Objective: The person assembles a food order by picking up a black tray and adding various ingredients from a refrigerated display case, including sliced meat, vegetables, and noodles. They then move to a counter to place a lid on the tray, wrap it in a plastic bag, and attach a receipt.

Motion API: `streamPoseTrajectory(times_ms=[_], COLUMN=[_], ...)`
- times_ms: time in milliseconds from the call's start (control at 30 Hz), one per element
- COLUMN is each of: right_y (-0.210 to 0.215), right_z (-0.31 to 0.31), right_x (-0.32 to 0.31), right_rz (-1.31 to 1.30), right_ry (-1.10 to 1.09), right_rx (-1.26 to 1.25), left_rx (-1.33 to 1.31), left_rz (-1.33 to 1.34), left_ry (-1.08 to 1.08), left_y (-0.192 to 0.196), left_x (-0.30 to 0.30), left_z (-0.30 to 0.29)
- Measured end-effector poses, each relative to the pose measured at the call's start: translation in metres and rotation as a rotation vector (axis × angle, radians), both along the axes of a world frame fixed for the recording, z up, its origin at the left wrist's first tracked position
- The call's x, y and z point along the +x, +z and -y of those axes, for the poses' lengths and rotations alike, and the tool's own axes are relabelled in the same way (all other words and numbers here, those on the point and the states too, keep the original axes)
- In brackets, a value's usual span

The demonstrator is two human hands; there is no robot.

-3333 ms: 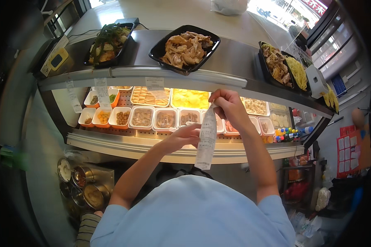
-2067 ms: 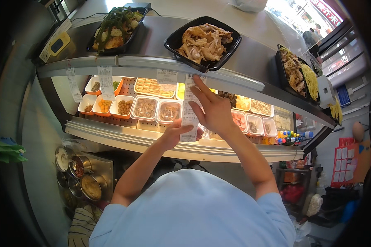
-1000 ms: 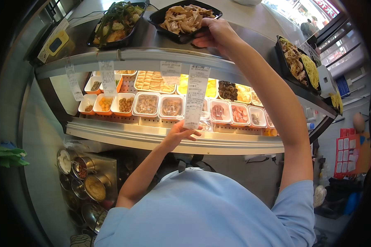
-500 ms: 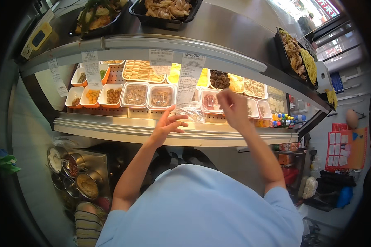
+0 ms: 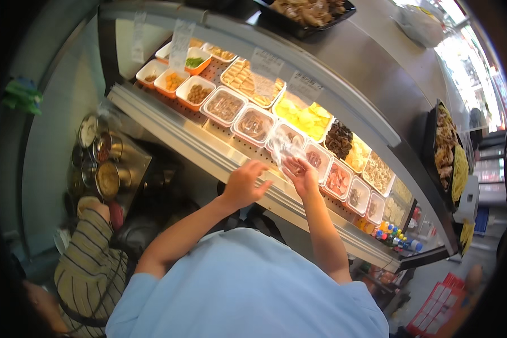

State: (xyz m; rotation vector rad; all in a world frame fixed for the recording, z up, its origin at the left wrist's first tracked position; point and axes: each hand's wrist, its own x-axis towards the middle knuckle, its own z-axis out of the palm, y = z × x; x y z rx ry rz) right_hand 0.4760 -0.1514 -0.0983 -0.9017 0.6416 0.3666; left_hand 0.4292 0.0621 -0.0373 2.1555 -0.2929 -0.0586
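Note:
My right hand (image 5: 301,173) grips a crumpled clear plastic bag (image 5: 286,149) over the front row of food tubs. My left hand (image 5: 244,183) hovers just left of it above the metal counter ledge (image 5: 208,152), fingers spread, holding nothing. Under the bag stand white and orange tubs (image 5: 253,124) of chopped ingredients inside a lit glass display case. Paper slips (image 5: 181,38) hang from the case's top edge.
Black trays of cooked food sit on top of the case, one at the back (image 5: 307,10) and one on the right (image 5: 442,146). Metal pots (image 5: 98,163) stand low on the left. Small bottles (image 5: 397,239) cluster at the ledge's right end. Another person in a striped sleeve (image 5: 87,265) is at lower left.
My right hand came down from the top edge of the case, where a long paper slip now hangs, and now grips a clear bag over the tubs. My left hand stays near the ledge.

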Motion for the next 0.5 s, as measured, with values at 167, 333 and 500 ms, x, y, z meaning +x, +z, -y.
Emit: streamPoseTrajectory(times_ms=[167,333,500], right_y=[0.050,0.075,0.078], right_z=[-0.001,0.013,0.006], right_x=[-0.023,-0.040,-0.051], right_rz=[0.145,0.345,0.513], right_ry=[-0.152,-0.171,-0.016], right_rx=[0.223,0.255,0.078], left_rx=[0.145,0.020,-0.357], left_rz=[0.406,0.386,0.104], left_ry=[0.085,0.030,0.015], left_y=[0.014,0.011,0.022], left_x=[0.018,0.023,0.007], left_z=[0.089,0.101,0.098])
